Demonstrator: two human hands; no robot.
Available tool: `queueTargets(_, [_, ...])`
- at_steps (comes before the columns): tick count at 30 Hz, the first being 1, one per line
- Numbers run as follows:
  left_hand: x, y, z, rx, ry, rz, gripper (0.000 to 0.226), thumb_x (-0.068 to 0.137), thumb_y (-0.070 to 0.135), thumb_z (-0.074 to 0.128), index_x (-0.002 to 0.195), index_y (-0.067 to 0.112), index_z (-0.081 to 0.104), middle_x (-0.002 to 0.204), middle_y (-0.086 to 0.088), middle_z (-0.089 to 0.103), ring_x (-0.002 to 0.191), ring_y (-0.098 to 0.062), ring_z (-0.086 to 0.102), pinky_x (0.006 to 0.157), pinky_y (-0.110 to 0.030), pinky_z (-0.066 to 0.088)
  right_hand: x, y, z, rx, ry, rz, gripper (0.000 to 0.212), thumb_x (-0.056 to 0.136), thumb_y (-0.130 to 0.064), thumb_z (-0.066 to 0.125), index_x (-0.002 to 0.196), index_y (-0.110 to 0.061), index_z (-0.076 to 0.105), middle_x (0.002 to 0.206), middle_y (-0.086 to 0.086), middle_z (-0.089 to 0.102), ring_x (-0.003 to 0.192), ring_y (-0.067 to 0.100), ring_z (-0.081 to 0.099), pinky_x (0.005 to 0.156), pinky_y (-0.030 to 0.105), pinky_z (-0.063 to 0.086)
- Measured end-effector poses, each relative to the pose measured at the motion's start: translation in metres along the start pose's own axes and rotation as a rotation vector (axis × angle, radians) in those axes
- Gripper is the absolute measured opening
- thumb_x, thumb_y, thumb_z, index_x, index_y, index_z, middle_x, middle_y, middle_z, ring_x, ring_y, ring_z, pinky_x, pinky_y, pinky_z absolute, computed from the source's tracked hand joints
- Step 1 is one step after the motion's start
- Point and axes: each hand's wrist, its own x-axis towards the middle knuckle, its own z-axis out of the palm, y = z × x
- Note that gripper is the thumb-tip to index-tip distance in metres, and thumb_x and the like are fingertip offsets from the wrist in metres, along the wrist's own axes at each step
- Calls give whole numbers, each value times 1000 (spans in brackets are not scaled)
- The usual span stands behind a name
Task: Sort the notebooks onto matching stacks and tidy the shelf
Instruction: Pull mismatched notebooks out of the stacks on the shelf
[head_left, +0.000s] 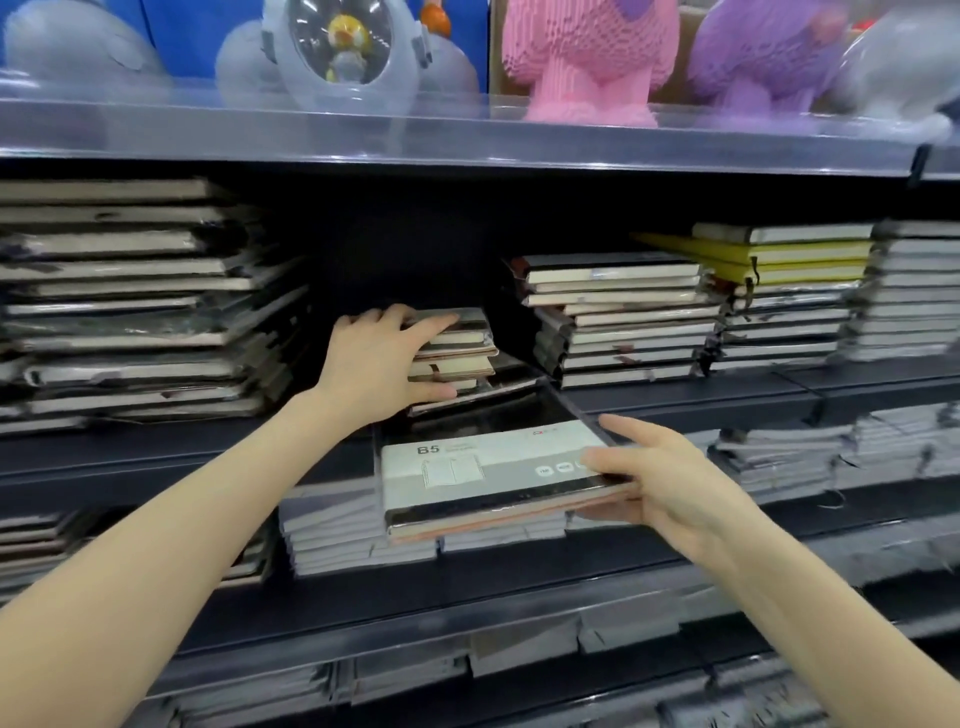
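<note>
My left hand (382, 358) grips the near end of a short stack of wrapped notebooks (460, 353) in the middle gap of the dark shelf (675, 402), fingers over its top and thumb under. My right hand (660, 467) holds a few wrapped black notebooks (488, 478), the top one with a grey B5 label, flat and in front of the shelf edge, below the short stack. A tall stack (130, 301) fills the shelf's left side. Two more stacks (623, 317) stand to the right, one with yellow notebooks (789, 257) near its top.
A clear-fronted upper shelf (467, 132) holds pink (587, 57) and purple (763, 52) block figures and a toy in a bubble (343, 47). Lower shelves carry grey-wrapped notebook stacks (337, 540), (779, 457). Dark open space lies behind the short middle stack.
</note>
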Motion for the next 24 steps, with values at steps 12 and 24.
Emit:
queueTargets(12, [2,6,10,30,32,-30,98,62,73,66,146,39,26,138,-6,47,119,-30,47,95,-47,38,-17,-14,2,-122,-31,-57,17,87,2,60,98,-2,72,90,14,75,81,26,72,68,33,59])
queueTargets(24, [-2,29,0,104,-117,-150,96,71,75,55,150,38,13,145,-12,39,128,-35,38,108,-55,25,-85,-29,-63,-107,-71,-118,24,87,6,57,104,-4,70,92,14,74,67,19,71,53,26,57])
